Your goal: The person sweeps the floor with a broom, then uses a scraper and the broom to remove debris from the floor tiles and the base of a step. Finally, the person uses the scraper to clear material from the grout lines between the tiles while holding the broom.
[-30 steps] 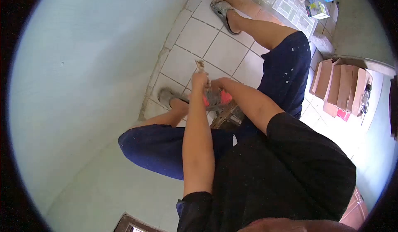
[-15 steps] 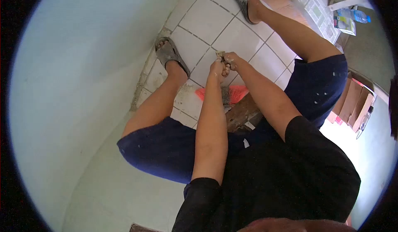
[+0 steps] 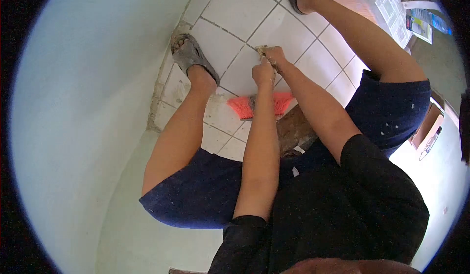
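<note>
Close together over the tiled floor point(image 3: 240, 10), my two hands meet between my knees. My right hand point(image 3: 274, 56) is closed around a small tool with a pale, yellowish end point(image 3: 261, 49), whose exact kind I cannot make out. Just nearer to me, my left hand point(image 3: 263, 73) is closed with its fingers curled, close against the right hand. What it grips, if anything, is hidden. Pale smears show on the hands. Beneath my left forearm lies a broom head with coral-red bristles point(image 3: 240, 107), partly covered by the arm.
A pale green wall point(image 3: 98, 78) rises on the left. Grey clogs point(image 3: 191, 56) are on my feet. A worn wooden piece point(image 3: 296, 127) is under me. At the upper right are a water bottle point(image 3: 431, 20) and a small box point(image 3: 419, 28).
My hands have shifted slightly up in the view, with the left now a little lower against the right. The view has moved, and more of the broom's bristles show.
</note>
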